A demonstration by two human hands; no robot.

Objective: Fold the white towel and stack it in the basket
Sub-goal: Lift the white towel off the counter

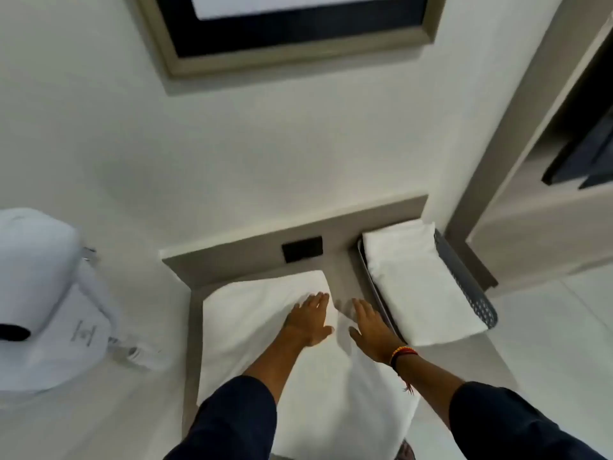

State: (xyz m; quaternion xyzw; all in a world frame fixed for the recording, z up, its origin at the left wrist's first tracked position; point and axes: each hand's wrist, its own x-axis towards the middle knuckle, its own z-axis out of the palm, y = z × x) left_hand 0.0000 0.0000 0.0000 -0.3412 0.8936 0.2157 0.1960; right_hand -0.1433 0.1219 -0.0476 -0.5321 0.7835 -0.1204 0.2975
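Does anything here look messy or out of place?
Slightly. The folded towel in the gray basket sticks out past its near end. The white towel under both hands hangs over the counter's front edge.

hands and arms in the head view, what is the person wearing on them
Both forearms are covered by dark navy long sleeves pushed up short of the wrists. The left hand is bare, with no jewellery visible. The right hand has a beaded wristband in red, yellow and black, with a small reddish tassel hanging from it.

Both palms lie flat, fingers spread: left hand [310,318] on the white towel [252,330], right hand [373,328] at its edge, beside the towel-filled grey basket [467,280].
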